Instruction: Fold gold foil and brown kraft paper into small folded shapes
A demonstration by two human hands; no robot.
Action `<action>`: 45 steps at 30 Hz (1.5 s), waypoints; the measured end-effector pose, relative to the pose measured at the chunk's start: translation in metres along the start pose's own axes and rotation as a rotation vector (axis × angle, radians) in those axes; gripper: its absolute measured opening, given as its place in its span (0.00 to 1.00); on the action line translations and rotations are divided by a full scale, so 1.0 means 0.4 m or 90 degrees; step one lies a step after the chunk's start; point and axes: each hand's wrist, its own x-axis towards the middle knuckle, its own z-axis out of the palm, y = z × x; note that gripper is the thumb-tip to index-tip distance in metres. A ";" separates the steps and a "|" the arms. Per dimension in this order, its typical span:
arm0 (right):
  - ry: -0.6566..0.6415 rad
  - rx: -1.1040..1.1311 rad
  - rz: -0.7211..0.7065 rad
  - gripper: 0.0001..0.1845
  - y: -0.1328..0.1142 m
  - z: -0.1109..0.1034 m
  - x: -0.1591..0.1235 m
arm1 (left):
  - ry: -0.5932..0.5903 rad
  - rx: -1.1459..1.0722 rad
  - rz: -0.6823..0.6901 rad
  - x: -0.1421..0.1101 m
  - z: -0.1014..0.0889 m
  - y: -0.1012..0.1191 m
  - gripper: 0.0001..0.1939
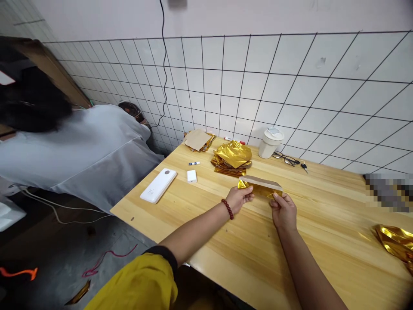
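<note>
Both my hands hold one folded sheet of gold foil paper (263, 186) just above the wooden table. Its upper edge shows a pale brown backing, and shiny gold faces me below. My left hand (238, 199), with a dark red bead bracelet at the wrist, pinches the left end between thumb and fingers. At the right end, my right hand (284, 211) grips the lower corner the same way. Just behind lies a pile of gold foil paper (232, 156). A second stack, topped by a brown sheet (197, 140), sits farther back to the left.
On the table (200, 219) are a white power bank (158, 186), a white charger (191, 176), a lidded cup (270, 143), glasses (285, 158) and a key (304, 167). More gold foil (396, 241) lies at right. A person in a grey shirt (97, 146) is at left.
</note>
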 end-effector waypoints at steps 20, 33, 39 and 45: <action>-0.088 -0.119 0.020 0.18 0.023 -0.012 -0.013 | -0.092 -0.046 0.017 -0.023 -0.024 0.006 0.20; -0.010 -0.065 0.035 0.16 0.016 -0.004 -0.006 | -0.044 -0.177 -0.026 -0.019 -0.029 0.025 0.07; -0.005 -0.038 0.056 0.18 0.019 -0.006 -0.004 | -0.034 -0.187 -0.029 -0.020 -0.027 0.024 0.05; -0.033 -0.077 0.046 0.19 0.024 -0.009 -0.005 | -0.013 -0.220 -0.045 -0.017 -0.030 0.029 0.05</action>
